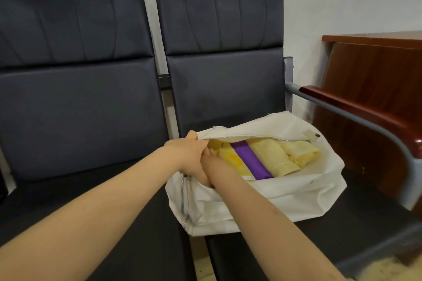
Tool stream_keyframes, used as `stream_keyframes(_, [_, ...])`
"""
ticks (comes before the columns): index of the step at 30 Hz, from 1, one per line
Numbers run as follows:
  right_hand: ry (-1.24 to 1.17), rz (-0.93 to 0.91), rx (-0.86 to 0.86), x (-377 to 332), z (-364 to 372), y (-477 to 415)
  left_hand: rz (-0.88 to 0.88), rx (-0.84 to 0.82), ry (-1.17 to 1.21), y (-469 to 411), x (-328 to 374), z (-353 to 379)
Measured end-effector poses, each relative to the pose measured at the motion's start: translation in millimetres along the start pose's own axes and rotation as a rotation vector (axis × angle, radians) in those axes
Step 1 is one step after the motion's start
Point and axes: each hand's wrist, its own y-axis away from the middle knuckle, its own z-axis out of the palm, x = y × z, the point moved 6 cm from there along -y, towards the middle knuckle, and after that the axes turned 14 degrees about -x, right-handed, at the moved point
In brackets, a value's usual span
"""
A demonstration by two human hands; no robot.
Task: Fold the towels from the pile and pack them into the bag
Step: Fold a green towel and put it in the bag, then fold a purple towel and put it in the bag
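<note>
Bag [262, 198] sat unzipped on chair [319, 246]; towels [269, 157] lay inside, side by side, long axes front-to-back. Left hand [189, 153] grip clamped the bag's flap. Right hand [212, 169] was inside, grip unclear.

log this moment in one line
left hand: holds bag flap up | right hand: in white bag at yellow towel | purple towel, pale yellow towels: inside | chair seat: under bag

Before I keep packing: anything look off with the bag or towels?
Nothing spilled or torn. The towels lie side by side inside the bag; only its near corner overhangs the gap between the seats.
</note>
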Motion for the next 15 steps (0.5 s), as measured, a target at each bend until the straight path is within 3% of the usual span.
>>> stream_keyframes(3, [-0.434,-0.254,0.003,7.0,-20.4,22.6,0.053,0.06,0.137,2.0,-7.4,0.6])
stream_keyframes(5, [-0.598,-0.23,0.084,29.9,-35.6,34.3,0.075,0.113,0.168,3.9,-3.6,4.6])
stream_keyframes(7, [-0.529,-0.068,0.117,44.4,-47.4,42.7,0.116,0.155,0.254,6.1,1.0,9.9])
stream_keyframes(10, [-0.2,0.082,0.053,32.0,-58.0,58.2,0.205,0.203,0.394,17.4,-0.8,15.1])
stream_keyframes(15, [0.129,-0.052,0.155,-66.4,-61.0,82.2,0.057,0.464,0.373,67.2,-34.9,10.8])
